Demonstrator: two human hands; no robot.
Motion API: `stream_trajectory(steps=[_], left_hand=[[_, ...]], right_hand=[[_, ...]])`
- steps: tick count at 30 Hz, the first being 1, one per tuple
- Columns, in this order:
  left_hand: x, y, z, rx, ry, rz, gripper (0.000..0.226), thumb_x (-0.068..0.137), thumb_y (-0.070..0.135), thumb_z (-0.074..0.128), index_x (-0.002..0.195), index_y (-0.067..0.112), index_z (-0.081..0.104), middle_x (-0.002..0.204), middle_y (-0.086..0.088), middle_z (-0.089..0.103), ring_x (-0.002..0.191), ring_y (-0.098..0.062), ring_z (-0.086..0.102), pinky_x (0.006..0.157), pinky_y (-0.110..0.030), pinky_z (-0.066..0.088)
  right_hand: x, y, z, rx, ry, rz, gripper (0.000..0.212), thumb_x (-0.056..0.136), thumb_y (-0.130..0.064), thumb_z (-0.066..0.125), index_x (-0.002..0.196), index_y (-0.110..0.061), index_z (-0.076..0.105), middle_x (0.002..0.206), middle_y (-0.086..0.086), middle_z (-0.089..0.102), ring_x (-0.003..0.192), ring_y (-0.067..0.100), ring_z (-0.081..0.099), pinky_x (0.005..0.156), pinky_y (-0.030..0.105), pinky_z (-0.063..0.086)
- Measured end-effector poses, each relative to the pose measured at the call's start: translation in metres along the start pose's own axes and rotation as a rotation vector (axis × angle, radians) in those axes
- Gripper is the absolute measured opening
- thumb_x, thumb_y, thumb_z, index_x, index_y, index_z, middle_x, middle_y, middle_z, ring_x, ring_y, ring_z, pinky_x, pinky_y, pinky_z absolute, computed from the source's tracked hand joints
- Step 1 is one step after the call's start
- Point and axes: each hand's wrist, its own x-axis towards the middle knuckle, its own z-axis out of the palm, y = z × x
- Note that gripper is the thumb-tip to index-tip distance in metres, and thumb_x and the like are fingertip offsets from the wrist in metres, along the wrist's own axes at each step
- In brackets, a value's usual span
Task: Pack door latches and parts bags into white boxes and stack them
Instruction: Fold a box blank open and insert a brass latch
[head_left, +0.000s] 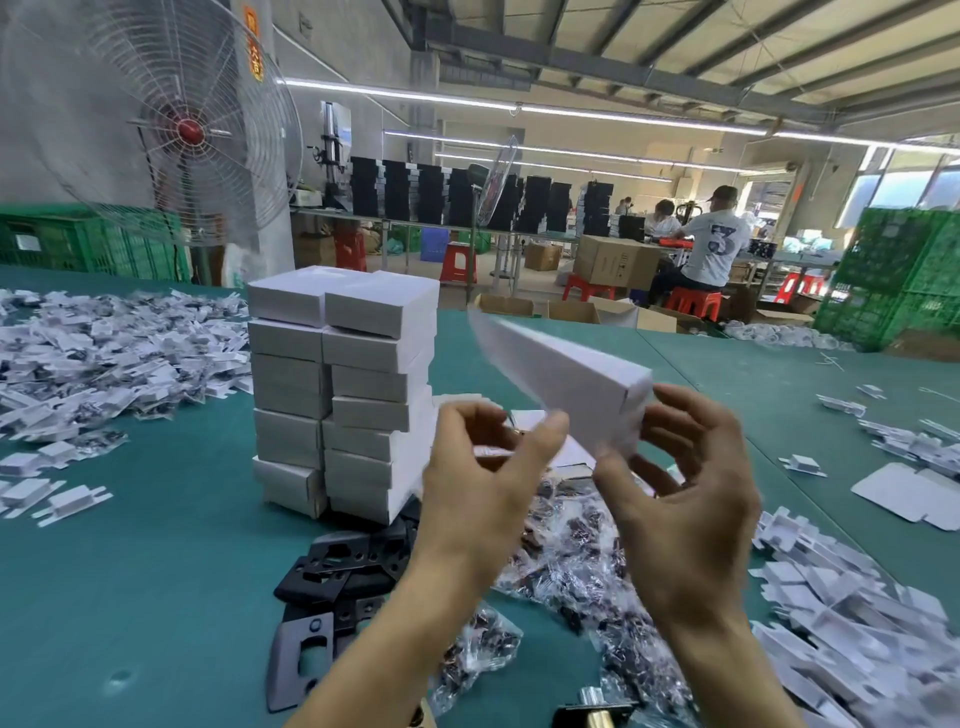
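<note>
A white box (566, 376) is raised in front of me, tilted with its far end pointing up and left. My right hand (691, 493) grips its near end with thumb and curled fingers. My left hand (483, 483) is beside it, thumb against the box's lower edge, fingers curled. A two-column stack of white boxes (343, 389) stands on the green table to the left. Black latch plates (337, 571) lie below the stack. Clear parts bags (582, 571) are heaped under my hands. A brass latch (597, 712) shows at the bottom edge.
White paper inserts are piled at the left (104, 353) and at the right (841, 613). A flat unfolded box (914, 493) lies right. A large fan (156, 119) stands behind the table. Green crates (904, 280), cartons and seated people fill the background.
</note>
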Motion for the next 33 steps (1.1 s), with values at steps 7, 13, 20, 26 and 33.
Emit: stream_trajectory(steps=[7, 13, 20, 26, 33], left_hand=[[0.007, 0.014, -0.010, -0.702, -0.317, -0.412, 0.102, 0.051, 0.063, 0.088, 0.137, 0.017, 0.057, 0.123, -0.020, 0.066, 0.118, -0.039, 0.063, 0.094, -0.068, 0.049], [0.007, 0.010, -0.018, -0.844, -0.308, -0.386, 0.097, 0.029, 0.047, 0.101, 0.112, 0.008, 0.070, 0.105, -0.018, 0.069, 0.099, -0.033, 0.069, 0.100, -0.057, 0.050], [0.009, 0.011, -0.018, -0.787, -0.268, -0.343, 0.111, 0.022, 0.049, 0.101, 0.118, 0.002, 0.069, 0.110, -0.012, 0.070, 0.103, -0.026, 0.071, 0.103, -0.053, 0.051], [0.011, 0.012, -0.017, -0.673, -0.205, -0.300, 0.081, 0.036, 0.039, 0.092, 0.102, 0.004, 0.059, 0.095, -0.008, 0.055, 0.090, -0.022, 0.062, 0.084, -0.039, 0.057], [0.014, 0.007, -0.017, -0.437, -0.296, -0.225, 0.019, 0.059, 0.043, 0.076, 0.063, 0.025, 0.072, 0.071, 0.003, 0.064, 0.069, -0.016, 0.064, 0.070, -0.034, 0.051]], right_hand=[[-0.005, 0.011, 0.002, -0.251, -0.209, -0.428, 0.077, 0.064, 0.004, 0.084, 0.130, -0.020, 0.052, 0.110, 0.001, 0.053, 0.100, 0.001, 0.053, 0.087, 0.009, 0.046], [-0.009, 0.001, 0.006, -0.059, -0.540, -0.251, 0.064, 0.068, -0.021, 0.081, 0.124, -0.037, 0.057, 0.129, -0.007, 0.054, 0.127, 0.008, 0.050, 0.099, 0.024, 0.045], [-0.024, -0.016, 0.023, 0.136, -0.607, 0.018, 0.052, 0.087, -0.066, 0.053, 0.136, -0.048, 0.049, 0.155, -0.019, 0.037, 0.145, -0.002, 0.026, 0.118, 0.046, 0.031], [-0.032, -0.015, 0.032, 0.205, -0.598, -0.012, 0.041, 0.094, -0.036, 0.053, 0.134, -0.045, 0.051, 0.149, -0.011, 0.049, 0.143, 0.004, 0.035, 0.116, 0.043, 0.035], [-0.028, -0.006, 0.030, 0.264, -0.591, 0.025, 0.044, 0.090, -0.014, 0.064, 0.132, -0.025, 0.057, 0.143, -0.003, 0.055, 0.137, 0.013, 0.047, 0.111, 0.048, 0.041]])
